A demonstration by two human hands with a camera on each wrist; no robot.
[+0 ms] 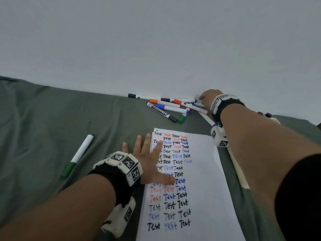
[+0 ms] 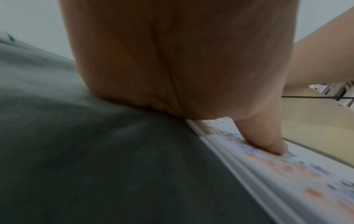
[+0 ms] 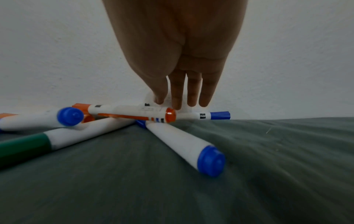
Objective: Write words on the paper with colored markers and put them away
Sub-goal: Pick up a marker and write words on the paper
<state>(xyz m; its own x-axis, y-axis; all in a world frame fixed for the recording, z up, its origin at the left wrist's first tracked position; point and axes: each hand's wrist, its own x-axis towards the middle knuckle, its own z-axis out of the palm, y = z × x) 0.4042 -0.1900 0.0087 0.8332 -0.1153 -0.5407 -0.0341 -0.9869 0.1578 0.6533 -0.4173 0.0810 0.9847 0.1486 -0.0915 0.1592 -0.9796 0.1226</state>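
The white paper (image 1: pixel 199 171), filled with rows of "Test" in black, red and blue, lies on the green cloth. My left hand (image 1: pixel 152 164) lies flat on its left edge with fingers spread; the thumb (image 2: pixel 262 136) presses on the sheet (image 2: pixel 287 174). My right hand (image 1: pixel 205 100) reaches to the marker pile (image 1: pixel 170 106) by the wall. Its straight fingers (image 3: pixel 176 103) hang just above the end of an orange-capped marker (image 3: pixel 134 112) and hold nothing. Blue-ended markers (image 3: pixel 184 145) and a green one (image 3: pixel 38 144) lie crossed around it.
A lone green-capped marker (image 1: pixel 78 155) lies on the cloth left of my left hand. The white wall (image 1: pixel 156 49) rises right behind the pile. A beige strap (image 1: pixel 238 169) runs along the paper's right edge under my right forearm.
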